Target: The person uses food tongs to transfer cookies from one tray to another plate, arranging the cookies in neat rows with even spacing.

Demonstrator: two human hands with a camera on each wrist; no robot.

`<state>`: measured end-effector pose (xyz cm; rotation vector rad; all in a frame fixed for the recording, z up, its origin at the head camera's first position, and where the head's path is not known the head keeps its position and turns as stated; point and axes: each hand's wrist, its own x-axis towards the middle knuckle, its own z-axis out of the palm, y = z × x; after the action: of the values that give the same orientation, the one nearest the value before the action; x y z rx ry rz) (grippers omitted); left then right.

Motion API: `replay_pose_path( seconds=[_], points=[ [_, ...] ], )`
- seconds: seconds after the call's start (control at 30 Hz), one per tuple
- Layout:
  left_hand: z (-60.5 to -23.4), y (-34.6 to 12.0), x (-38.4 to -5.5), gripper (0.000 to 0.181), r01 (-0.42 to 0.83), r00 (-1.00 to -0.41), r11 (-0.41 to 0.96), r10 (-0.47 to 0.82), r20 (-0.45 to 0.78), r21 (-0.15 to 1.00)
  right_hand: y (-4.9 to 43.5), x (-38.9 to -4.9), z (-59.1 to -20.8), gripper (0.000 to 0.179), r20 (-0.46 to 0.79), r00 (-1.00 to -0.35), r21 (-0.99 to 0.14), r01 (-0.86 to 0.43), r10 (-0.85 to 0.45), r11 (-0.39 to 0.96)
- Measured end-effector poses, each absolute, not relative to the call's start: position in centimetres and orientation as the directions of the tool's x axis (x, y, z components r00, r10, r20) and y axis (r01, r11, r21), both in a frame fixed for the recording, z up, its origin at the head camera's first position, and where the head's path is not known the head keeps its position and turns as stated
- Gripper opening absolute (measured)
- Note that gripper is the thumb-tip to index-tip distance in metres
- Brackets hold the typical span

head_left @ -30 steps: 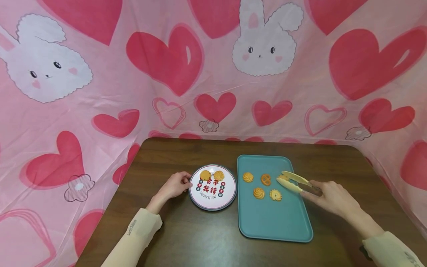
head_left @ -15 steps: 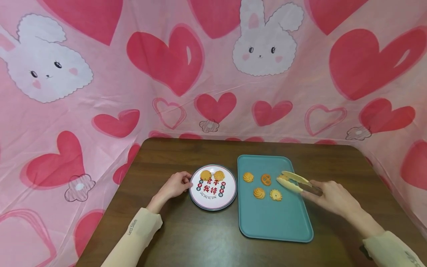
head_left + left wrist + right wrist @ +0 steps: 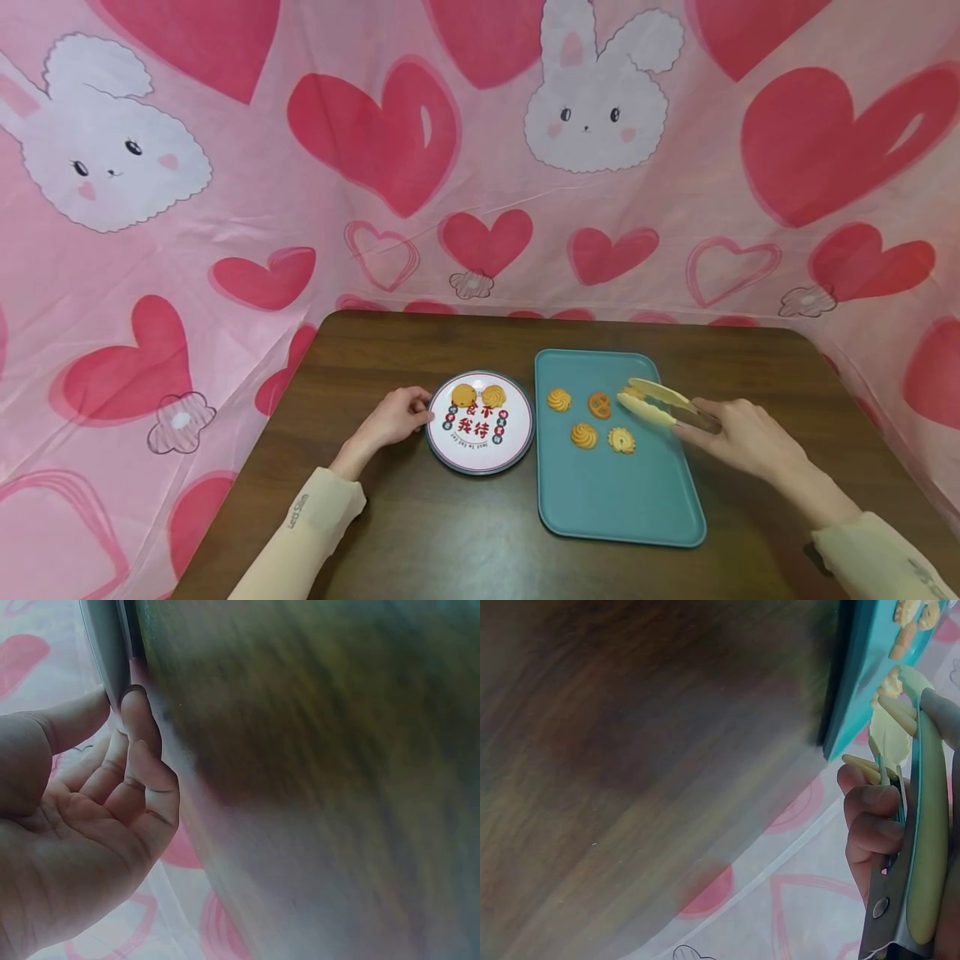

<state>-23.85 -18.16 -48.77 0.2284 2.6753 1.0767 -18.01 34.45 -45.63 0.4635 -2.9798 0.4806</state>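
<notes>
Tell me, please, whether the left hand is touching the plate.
Touching: the left wrist view shows the left hand pinching the plate by its rim, between thumb and forefinger.

Pink cloth (image 3: 480,187) with red hearts (image 3: 486,240) and white rabbits (image 3: 596,137) hangs behind the brown wood-grained desk (image 3: 427,533) and along both its sides.

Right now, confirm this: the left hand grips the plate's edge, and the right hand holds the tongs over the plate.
Wrong place: the head view shows the right hand holding the tongs over the tray, not the plate. The left hand does grip the plate's edge.
</notes>
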Motion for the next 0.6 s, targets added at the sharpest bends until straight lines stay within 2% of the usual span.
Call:
replay_pose_path(
  seconds=[0.6],
  points=[
    [-48.8,-18.2,-23.9,0.028,0.052,-0.957,0.708,0.237,-0.167,0.705,29.8,-19.7,-44.3,0.063,0.153,-0.932,-0.294,-0.359,-0.328,0.886]
  ],
)
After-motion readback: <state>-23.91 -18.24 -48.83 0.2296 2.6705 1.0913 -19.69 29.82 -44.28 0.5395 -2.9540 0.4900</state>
